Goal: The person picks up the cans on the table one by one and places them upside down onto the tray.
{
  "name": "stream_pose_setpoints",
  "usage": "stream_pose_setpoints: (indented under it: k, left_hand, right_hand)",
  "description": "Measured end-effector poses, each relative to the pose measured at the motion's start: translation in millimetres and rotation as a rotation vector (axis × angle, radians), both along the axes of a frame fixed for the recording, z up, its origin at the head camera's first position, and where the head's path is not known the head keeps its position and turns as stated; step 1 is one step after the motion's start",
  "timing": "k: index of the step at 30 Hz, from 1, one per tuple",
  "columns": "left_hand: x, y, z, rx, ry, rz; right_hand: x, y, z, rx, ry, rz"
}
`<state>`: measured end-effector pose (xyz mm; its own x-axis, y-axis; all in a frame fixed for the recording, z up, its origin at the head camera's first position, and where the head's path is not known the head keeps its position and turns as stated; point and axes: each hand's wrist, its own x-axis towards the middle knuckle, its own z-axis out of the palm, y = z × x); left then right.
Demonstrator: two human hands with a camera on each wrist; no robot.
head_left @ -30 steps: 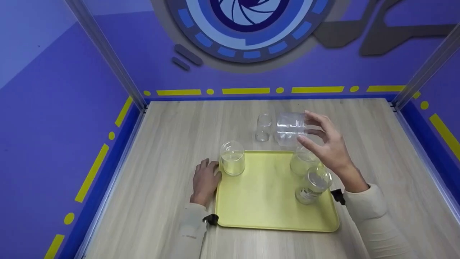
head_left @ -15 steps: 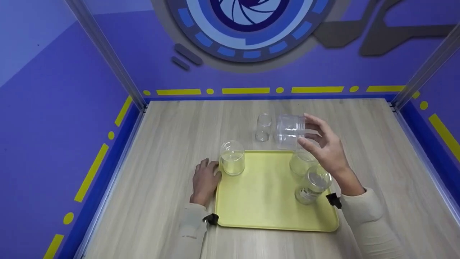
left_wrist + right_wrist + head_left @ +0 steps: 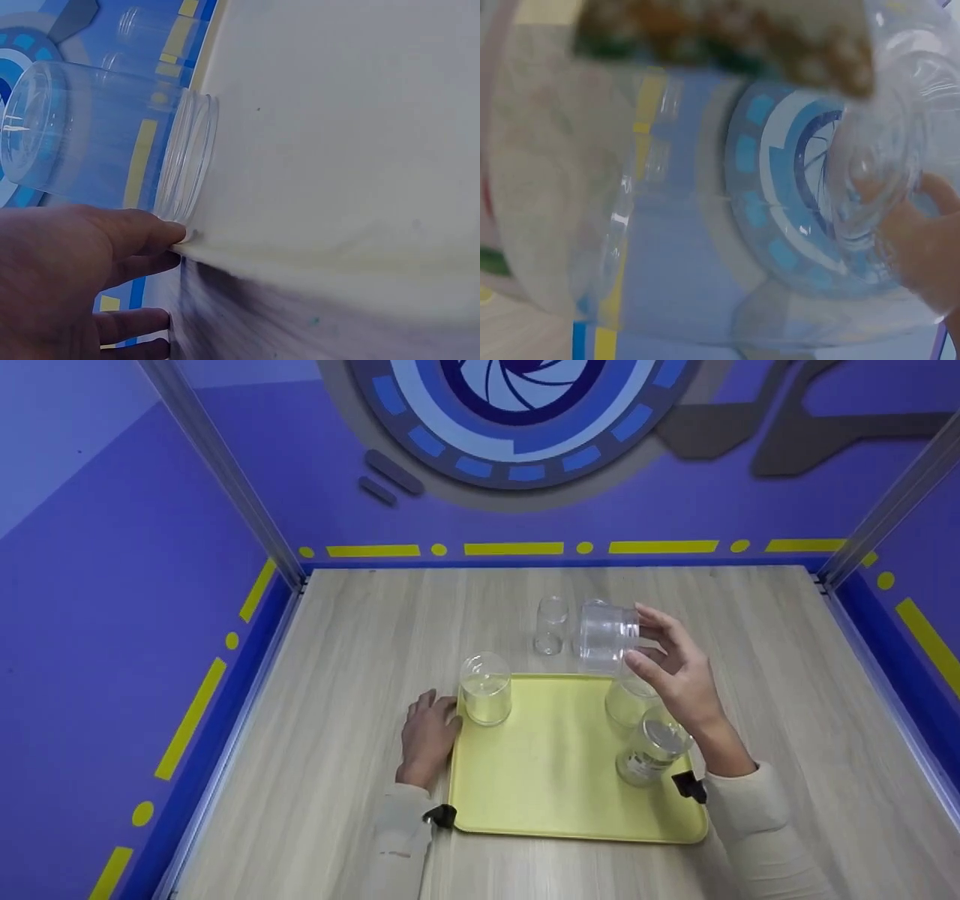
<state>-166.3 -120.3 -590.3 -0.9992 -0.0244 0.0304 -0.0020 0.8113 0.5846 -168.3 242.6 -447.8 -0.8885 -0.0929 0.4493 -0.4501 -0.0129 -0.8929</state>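
My right hand (image 3: 679, 679) holds a clear plastic jar (image 3: 609, 637) by one end, above the tray's far edge. The jar looks turned on its side, and its clear wall fills much of the right wrist view. At the yellow tray's left rim (image 3: 452, 780), my left hand (image 3: 429, 739) rests with loosely extended fingers, a fingertip touching the far left corner in the left wrist view. On that corner another clear jar (image 3: 97, 135) stands upside down, its threaded mouth on the tray. Toward the tray's right side are a clear jar (image 3: 628, 705) and one with a small label (image 3: 646, 754).
A slim clear bottle or jar (image 3: 551, 626) stands on the wooden table (image 3: 360, 660) beyond the tray. Another clear rounded shape (image 3: 595, 602) is mostly hidden behind the held jar. Blue panels (image 3: 525, 525) enclose the table at the back and sides.
My right hand and its jar have come slightly nearer and lower, with the forearm shifting left. My left hand, the tray and the standing jars have not moved.
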Motion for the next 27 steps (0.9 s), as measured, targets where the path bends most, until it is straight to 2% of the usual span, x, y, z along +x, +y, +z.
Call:
stream_pose_setpoints:
  k: [11,19,27]
  left_hand:
    - [-2.2,-0.4,-2.1,0.030,0.015,0.021]
    - [-1.1,0.1,-3.3,0.087,0.023,0.047]
    - [-2.0,0.8,-0.1,0.169,0.000,0.091]
  right_hand:
    - [4.8,-3.8,-7.7,-0.028,-0.019,0.007]
    - [7.2,-5.8,-10.3,-0.043,-0.049,0.020]
    - [8.7,-6.3,-13.1,-0.032,-0.067,0.021]
